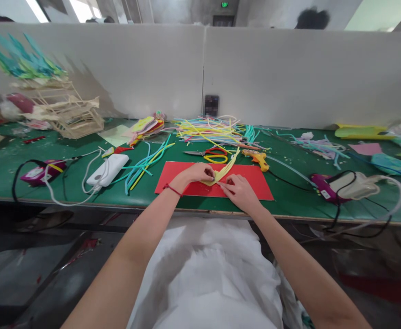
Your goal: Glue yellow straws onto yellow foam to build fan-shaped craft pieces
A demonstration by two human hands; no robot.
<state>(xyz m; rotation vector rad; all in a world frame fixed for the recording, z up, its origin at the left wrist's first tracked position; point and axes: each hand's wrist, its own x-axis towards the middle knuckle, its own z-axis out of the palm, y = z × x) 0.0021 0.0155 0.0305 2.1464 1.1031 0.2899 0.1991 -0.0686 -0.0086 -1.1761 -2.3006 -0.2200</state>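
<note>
A red sheet (255,180) lies on the green table in front of me. Over it I have a pale yellow bundle of thin strips (228,168) that slants up and to the right, its lower end at my fingers. My left hand (198,172) is closed on that lower end, with the fingertips curled down. From the right, my right hand (240,192) pinches at the same end with thumb and forefinger; the exact contact is small and partly hidden. Just beyond the sheet lie scissors with red and yellow handles (216,157) and a yellow-orange glue gun (256,159).
A pile of coloured strips (210,132) lies at the back, with more teal strips (145,164) at left. A white power bank (108,170) with cables and purple power strips (44,172) flank me. Stick frameworks (72,116) stand at far left, before a white partition (135,68).
</note>
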